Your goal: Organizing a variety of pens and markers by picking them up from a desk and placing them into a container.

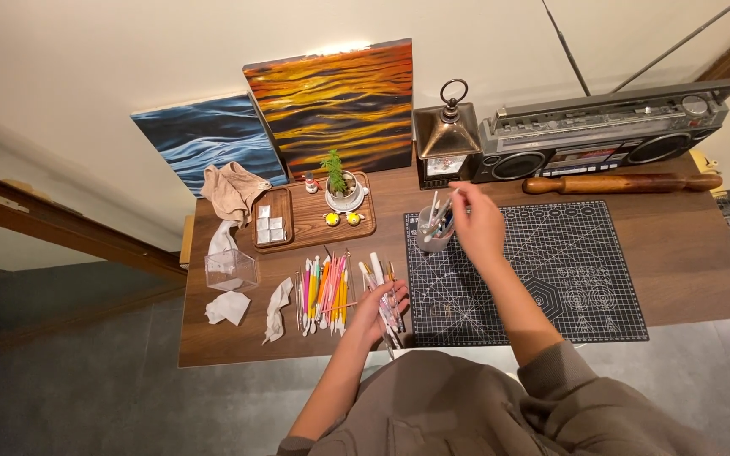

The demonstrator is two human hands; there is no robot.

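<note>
A dark wooden table [678,262] stands against a pale wall, seen from above, with grey floor along its near edge and left side. A black cutting mat [551,270] with white grid lines covers the table's right-centre and serves as the landmark.

At the mat's far-left corner stands a small cup of tools [433,230]. The person's right hand [476,224] hovers just right of the cup, fingers pinched narrow on a thin white tool [456,196] at the cup's mouth. Just off the mat's near-left corner, the left hand [379,311] rests on a loose bunch of modelling tools [386,295], fingers curled lightly over them; whether it grips any cannot be told.

Left of the mat lies a row of coloured sculpting tools [324,291], then crumpled white tissues [251,306] and a clear plastic box [231,270]. Beyond these, a wooden tray [310,224] carries a small potted plant [341,187] and tiny figures, with a beige cloth [231,190] at its left. Behind the mat stand a lantern [445,135], a grey radio cassette player [606,131] and a wooden rolling pin [623,182]. Two canvases lean on the wall, a blue water painting [209,135] and an orange water painting [335,101].

The mat's centre and right half lie bare, as does the wood strip to its right up to the table edge. The mat's near edge lies close to the table's front edge.
</note>
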